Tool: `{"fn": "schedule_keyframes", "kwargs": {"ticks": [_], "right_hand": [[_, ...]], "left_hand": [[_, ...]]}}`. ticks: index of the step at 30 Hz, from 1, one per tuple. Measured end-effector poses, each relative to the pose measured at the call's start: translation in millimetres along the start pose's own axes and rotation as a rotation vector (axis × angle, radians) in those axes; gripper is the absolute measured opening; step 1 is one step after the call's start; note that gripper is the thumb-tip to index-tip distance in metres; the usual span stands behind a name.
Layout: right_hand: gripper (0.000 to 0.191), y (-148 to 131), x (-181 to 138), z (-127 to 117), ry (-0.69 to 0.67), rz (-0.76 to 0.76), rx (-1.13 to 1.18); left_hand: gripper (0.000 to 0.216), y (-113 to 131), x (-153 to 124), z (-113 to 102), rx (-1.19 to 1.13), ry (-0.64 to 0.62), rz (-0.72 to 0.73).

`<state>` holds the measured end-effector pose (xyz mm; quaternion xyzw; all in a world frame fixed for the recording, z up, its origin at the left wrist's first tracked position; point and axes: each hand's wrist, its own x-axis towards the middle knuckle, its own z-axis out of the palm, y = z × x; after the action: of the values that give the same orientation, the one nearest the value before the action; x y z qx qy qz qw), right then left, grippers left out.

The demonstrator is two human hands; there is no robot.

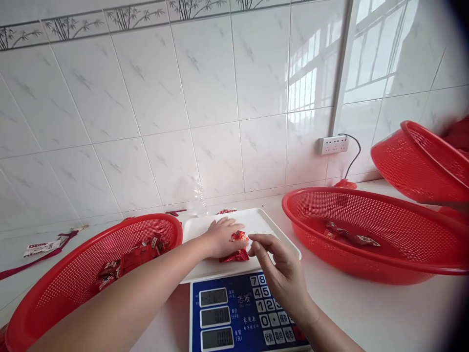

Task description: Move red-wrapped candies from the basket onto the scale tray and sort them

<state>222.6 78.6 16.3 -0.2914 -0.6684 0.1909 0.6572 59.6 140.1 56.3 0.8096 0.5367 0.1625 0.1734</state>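
Observation:
My left hand [224, 238] lies palm down over the white scale tray [271, 230], fingers stretched out, its thumb side against small red wrapped packets [240, 255]. It partly covers them. Just right of these packets is my right hand [280, 266], with its fingers curled and the thumb and forefinger tips brought together. Whether anything small is between those tips cannot be made out. Below the tray, the scale's blue panel [242, 318] has number keys and three grey displays, with my right hand and wrist hiding part of the keypad.
A red mesh basket [73, 259] holding red packets stands at left, under my forearm. Another red basket [351, 266] with a few packets stands at right; a tilted red basket [414, 161] is behind it. A power strip [333, 145] hangs on the tiled wall.

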Motion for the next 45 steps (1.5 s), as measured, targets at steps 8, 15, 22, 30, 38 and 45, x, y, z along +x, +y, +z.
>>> {"fn": "schedule_keyframes", "kwargs": {"ticks": [8,15,22,30,38,45], "right_hand": [[0.023,10,5,-5,0.078,0.124,-0.032],[0.025,15,16,-14,0.107,0.154,-0.096],[0.024,19,11,-9,0.157,0.081,-0.119],[0.029,4,-14,-23,0.193,0.080,-0.251],[0.050,29,-86,-69,0.161,0.341,-0.385],[0.055,62,-95,-80,0.150,0.511,-0.333]], "left_hand": [[0.047,8,-18,-18,-0.076,0.178,-0.016],[0.031,5,-112,-1,-0.296,0.809,0.030],[0.027,-40,-178,61,-0.064,0.937,0.167],[0.022,-43,-172,61,-0.173,0.838,0.062],[0.028,-55,-160,67,-0.055,0.998,0.185],[0.031,-58,-155,69,-0.044,0.952,0.219]]}}
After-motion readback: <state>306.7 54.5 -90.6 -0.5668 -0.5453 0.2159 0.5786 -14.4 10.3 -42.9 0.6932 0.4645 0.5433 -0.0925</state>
